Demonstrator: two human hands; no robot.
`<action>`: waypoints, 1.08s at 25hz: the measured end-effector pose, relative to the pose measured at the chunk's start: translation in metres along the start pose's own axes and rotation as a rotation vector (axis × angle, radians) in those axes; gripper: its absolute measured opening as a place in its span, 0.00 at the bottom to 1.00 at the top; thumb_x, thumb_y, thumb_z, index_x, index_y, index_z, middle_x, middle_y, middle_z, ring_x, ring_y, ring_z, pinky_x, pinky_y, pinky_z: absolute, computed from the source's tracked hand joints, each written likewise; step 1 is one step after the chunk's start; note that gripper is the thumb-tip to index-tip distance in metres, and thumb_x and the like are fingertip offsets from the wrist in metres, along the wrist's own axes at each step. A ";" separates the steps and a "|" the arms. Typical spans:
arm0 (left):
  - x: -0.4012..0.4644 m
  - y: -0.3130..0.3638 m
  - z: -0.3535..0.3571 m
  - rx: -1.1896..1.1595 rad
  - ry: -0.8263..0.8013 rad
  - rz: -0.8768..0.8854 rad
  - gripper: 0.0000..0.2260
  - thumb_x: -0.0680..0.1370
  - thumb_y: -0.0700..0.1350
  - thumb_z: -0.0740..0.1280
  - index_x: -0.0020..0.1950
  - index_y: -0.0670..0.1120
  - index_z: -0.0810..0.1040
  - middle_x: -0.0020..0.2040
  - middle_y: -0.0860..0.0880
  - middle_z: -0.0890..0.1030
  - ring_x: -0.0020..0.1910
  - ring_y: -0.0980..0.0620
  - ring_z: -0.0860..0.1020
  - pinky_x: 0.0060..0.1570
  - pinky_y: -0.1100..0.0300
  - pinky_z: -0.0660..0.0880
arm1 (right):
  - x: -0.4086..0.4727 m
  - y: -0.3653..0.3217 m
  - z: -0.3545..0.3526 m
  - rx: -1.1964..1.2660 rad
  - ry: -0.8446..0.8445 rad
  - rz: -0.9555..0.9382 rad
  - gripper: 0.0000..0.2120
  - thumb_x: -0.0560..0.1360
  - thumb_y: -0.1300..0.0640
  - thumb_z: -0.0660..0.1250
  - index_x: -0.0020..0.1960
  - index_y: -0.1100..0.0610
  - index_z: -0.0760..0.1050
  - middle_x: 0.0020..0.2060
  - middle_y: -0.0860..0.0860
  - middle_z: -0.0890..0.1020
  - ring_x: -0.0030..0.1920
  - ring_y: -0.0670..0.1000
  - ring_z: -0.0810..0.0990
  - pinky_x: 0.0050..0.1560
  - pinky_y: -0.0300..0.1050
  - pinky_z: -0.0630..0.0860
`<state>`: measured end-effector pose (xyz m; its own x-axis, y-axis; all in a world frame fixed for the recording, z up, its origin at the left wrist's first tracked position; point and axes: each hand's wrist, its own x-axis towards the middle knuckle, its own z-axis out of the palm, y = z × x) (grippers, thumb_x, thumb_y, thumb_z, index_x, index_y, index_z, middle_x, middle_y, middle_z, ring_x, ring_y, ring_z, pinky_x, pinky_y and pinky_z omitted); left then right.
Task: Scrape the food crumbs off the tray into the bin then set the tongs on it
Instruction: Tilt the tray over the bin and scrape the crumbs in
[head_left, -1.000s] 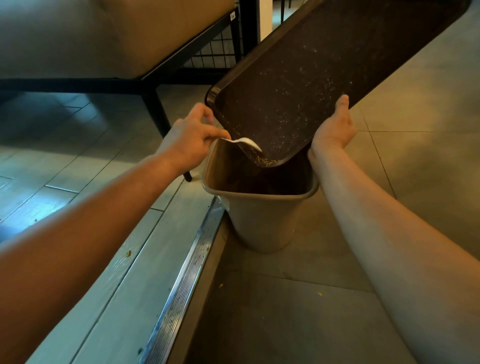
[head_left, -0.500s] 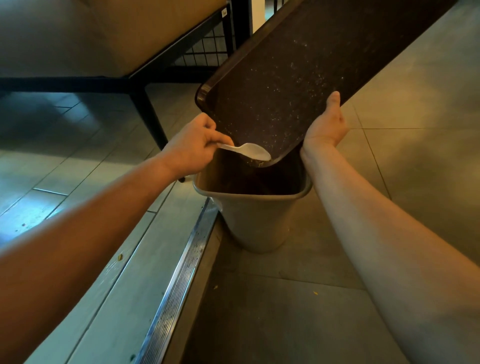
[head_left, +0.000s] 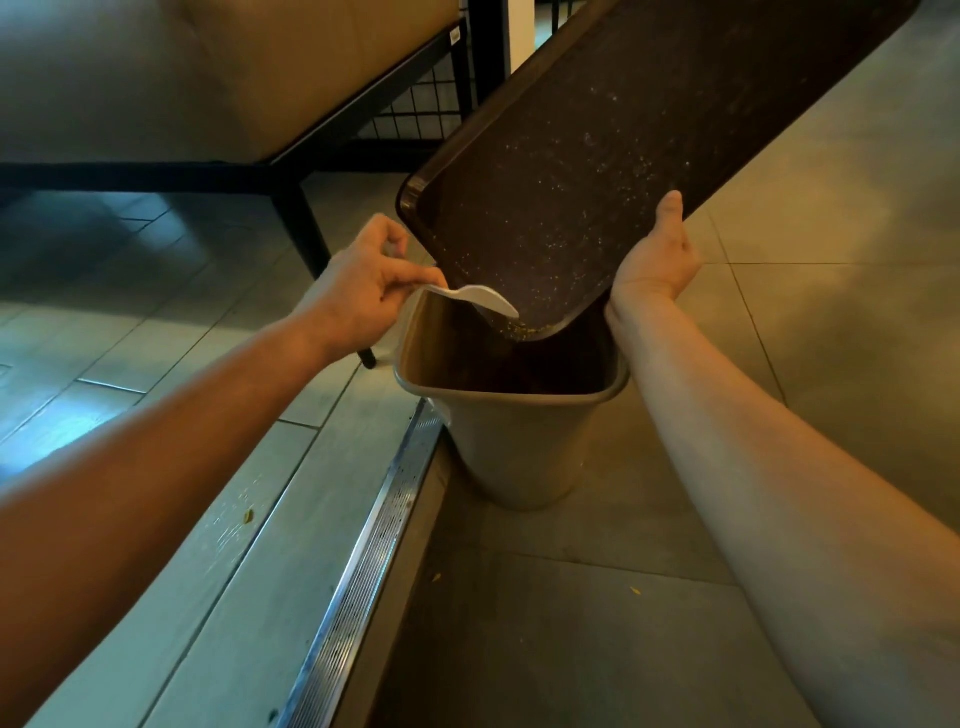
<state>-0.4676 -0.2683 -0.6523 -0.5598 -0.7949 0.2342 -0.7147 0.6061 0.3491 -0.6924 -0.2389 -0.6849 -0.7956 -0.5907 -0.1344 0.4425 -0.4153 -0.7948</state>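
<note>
Seemingly tray (head_left: 597, 171) edge within right-hand fingers (head_left: 670, 218)

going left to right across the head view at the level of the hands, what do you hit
left hand pinching the handle → white plastic spoon → crumb pile at the low corner of the tilted tray, over the bin → right hand holding the tray's edge

Dark brown tray (head_left: 597, 156) speckled with pale crumbs (head_left: 524, 328), white spoon (head_left: 480, 297), beige bin (head_left: 519, 447).
</note>
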 end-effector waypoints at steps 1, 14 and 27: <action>0.001 0.000 -0.001 0.047 0.034 -0.012 0.11 0.78 0.45 0.62 0.56 0.55 0.79 0.54 0.52 0.63 0.54 0.50 0.66 0.58 0.53 0.68 | -0.001 0.000 0.000 -0.001 0.000 0.000 0.14 0.80 0.53 0.61 0.38 0.56 0.75 0.36 0.51 0.80 0.42 0.51 0.80 0.48 0.47 0.78; 0.007 0.024 0.016 0.132 -0.137 -0.036 0.13 0.80 0.43 0.60 0.61 0.54 0.77 0.50 0.52 0.64 0.49 0.54 0.67 0.49 0.61 0.66 | -0.003 -0.002 0.000 -0.021 -0.027 -0.011 0.12 0.80 0.52 0.60 0.40 0.55 0.74 0.36 0.50 0.79 0.40 0.50 0.79 0.46 0.44 0.78; 0.000 0.015 0.028 0.081 -0.119 -0.052 0.12 0.78 0.42 0.62 0.59 0.52 0.78 0.57 0.51 0.64 0.49 0.57 0.66 0.44 0.67 0.65 | -0.002 -0.002 0.003 -0.083 -0.024 -0.074 0.11 0.78 0.62 0.61 0.38 0.56 0.74 0.35 0.49 0.78 0.38 0.47 0.78 0.44 0.41 0.76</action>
<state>-0.4901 -0.2586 -0.6725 -0.5633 -0.8193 0.1071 -0.7729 0.5683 0.2825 -0.6908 -0.2391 -0.6811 -0.8143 -0.5772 -0.0604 0.3466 -0.4002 -0.8483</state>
